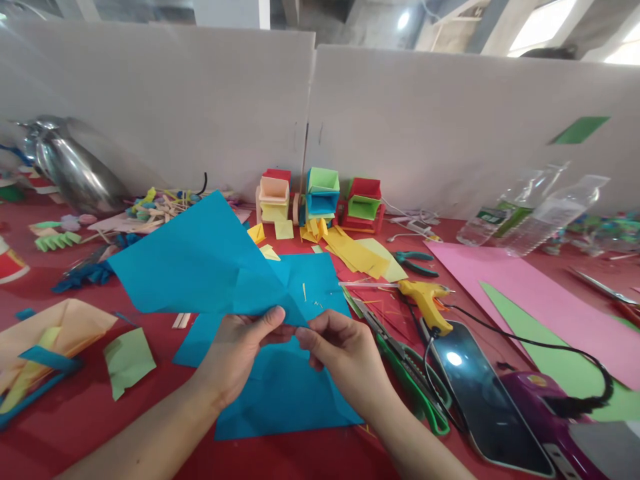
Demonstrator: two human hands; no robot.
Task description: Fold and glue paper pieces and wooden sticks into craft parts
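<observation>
While hands pinch blue paper [200, 263], stacked paper boxes [320, 197] behind

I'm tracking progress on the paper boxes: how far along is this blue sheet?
Done: folded paper boxes are stacked by the back wall. In hand: the left hand and right hand pinch a creased blue sheet at one corner. Left: it is still mostly flat, and another blue sheet lies underneath.

matt blue paper sheet [200, 260], shiny metal kettle [70, 167], clear plastic bottles [540, 213], glossy phone screen [480, 393]
</observation>
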